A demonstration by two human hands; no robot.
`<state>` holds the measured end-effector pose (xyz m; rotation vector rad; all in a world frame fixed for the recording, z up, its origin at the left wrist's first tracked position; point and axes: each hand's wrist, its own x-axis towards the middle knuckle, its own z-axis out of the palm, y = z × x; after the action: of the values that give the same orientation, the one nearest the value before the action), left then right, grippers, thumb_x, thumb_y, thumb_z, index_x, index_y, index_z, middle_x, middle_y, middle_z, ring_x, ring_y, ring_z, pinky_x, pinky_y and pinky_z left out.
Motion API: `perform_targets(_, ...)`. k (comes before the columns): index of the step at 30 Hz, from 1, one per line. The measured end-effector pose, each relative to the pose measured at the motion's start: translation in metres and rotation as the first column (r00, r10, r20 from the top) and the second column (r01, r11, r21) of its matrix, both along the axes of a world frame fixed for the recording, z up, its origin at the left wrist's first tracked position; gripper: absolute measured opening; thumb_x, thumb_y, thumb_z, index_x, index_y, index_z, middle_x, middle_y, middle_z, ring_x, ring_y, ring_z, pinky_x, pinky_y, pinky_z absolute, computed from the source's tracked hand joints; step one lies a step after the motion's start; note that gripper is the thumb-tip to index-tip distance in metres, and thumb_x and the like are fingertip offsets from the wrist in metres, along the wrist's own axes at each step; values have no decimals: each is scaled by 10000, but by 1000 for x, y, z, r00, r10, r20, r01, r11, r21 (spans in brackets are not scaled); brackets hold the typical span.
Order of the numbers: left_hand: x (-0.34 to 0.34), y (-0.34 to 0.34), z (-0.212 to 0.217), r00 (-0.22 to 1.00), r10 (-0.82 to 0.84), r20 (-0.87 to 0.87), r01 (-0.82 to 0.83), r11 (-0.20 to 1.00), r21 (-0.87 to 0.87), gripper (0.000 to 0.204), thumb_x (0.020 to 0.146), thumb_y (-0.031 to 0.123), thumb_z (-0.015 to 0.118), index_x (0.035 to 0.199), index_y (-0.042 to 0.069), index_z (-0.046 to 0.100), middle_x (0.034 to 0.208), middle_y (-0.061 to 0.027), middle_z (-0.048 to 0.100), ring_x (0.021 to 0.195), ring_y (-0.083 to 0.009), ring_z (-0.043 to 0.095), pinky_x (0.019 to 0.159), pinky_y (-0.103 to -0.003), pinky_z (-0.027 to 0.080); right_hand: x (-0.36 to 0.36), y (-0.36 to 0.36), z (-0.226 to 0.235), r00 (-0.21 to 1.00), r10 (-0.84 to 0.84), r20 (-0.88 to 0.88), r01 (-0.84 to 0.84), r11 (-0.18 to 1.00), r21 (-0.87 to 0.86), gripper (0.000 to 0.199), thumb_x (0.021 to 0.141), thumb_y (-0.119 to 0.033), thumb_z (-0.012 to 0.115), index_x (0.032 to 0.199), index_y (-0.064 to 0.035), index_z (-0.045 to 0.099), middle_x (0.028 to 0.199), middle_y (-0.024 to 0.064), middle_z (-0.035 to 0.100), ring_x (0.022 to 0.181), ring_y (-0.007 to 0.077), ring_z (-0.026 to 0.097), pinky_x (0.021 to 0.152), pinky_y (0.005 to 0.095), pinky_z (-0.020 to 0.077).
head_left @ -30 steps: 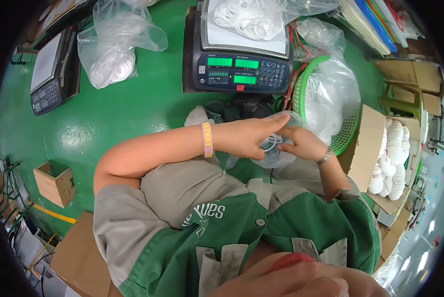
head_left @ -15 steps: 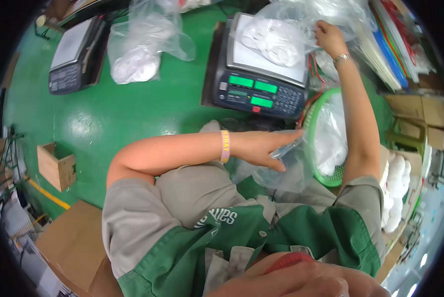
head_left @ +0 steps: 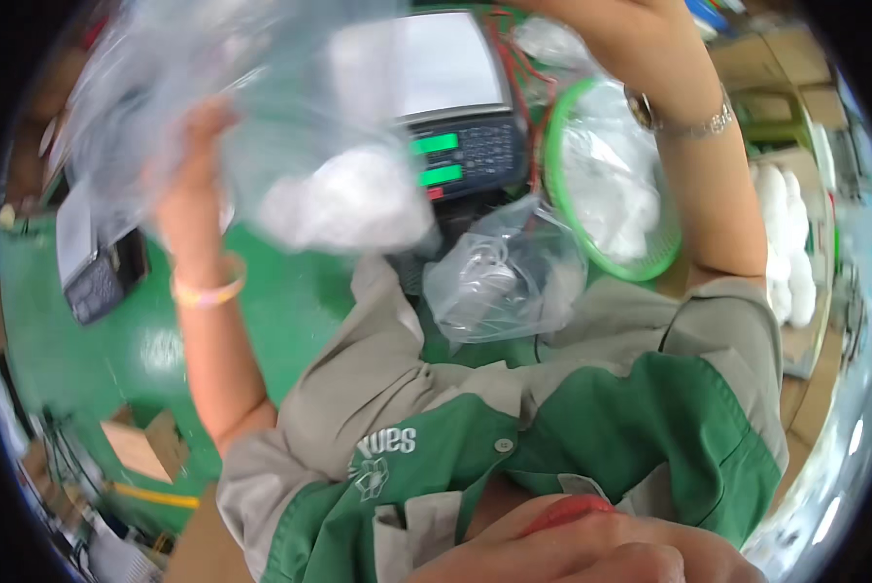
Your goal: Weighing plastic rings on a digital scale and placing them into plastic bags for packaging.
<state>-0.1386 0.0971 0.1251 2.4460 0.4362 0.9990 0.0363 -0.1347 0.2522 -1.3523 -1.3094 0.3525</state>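
Note:
A large clear plastic bag [head_left: 300, 107] hangs in front of me at the upper left, blurred by motion, with a bunch of white items [head_left: 353, 204] in its bottom. My left hand [head_left: 198, 170] is raised against the bag's left part and appears closed on its film. At the top edge is my right hand [head_left: 630, 34], reaching leftward; its fingers lie outside the picture. Partly behind the bag stands a dark digital scale [head_left: 475, 151] with green displays and a bare pale pan. Another clear bag [head_left: 504, 277] with whitish contents rests by my lap.
Right of the scale, a green basket [head_left: 560, 185] holds bagged white things. Red cords [head_left: 525, 107] run between them. A second scale [head_left: 96, 272] stands at the left, a wooden box [head_left: 144, 442] below it. White bundles [head_left: 790, 243] and cartons [head_left: 786, 58] line the right.
The bag of white items has left the scale pan and now hangs at the upper left. My left hand has left the lap bag and risen; my view has shifted.

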Motion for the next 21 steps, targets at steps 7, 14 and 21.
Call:
perform_targets(7,-75,102,-19,952,293,92,-223,866,-449,247,841,114,475,999,5,631,869,-39,626,645,-48,471,489,-193,268,136,-190,-98,774,-608,177,522,455,-721,302,851,-317,531,1010,-68,594,920,2,610,866,92,548,745,251,420)
perform_targets(14,-115,191,-113,864,364,-348,-499,718,-485,595,772,295,646,1205,-64,451,1067,-130,571,776,-150,541,647,-243,416,141,-383,-316,331,-899,286,197,-230,-953,410,713,-427,642,830,-34,618,633,35,544,507,162,494,406,301,396)
perform_targets(21,-35,63,-34,886,423,-188,-322,855,405,758,775,320,640,1352,14,256,1399,-218,232,1317,-385,108,1055,-426,147,138,-381,-361,706,-452,545,436,-329,-838,256,763,-221,507,633,-34,622,653,141,617,546,211,582,514,337,453)
